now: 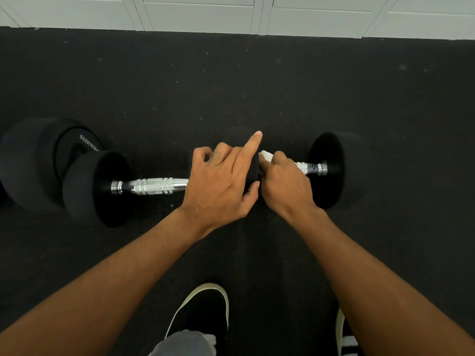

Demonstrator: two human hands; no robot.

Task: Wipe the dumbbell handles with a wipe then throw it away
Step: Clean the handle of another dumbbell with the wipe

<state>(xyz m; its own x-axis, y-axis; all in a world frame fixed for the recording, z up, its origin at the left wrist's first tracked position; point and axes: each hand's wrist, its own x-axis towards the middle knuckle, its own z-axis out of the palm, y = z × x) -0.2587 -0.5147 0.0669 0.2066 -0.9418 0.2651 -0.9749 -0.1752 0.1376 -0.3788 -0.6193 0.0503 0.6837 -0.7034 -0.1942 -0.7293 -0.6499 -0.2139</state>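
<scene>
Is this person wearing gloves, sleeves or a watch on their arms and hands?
No. The left hand and right hand are bare, with no gloves or rings showing. The left forearm and right forearm are uncovered: no sleeves, watch or wristband in view.

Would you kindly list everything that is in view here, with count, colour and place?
dumbbells: three, black with silver handles, on the floor, the biggest far left
wipe: one, white, in the right hand, on the rightmost handle
floor: one, black, speckled, under everything
panels: several, white, along the top edge
shoes: two, black with pale soles, bottom edge
trouser leg: one, grey, bottom centre
left hand: one, gripping a black dumbbell end, forefinger straight
right hand: one, curled round the wipe and handle
</scene>
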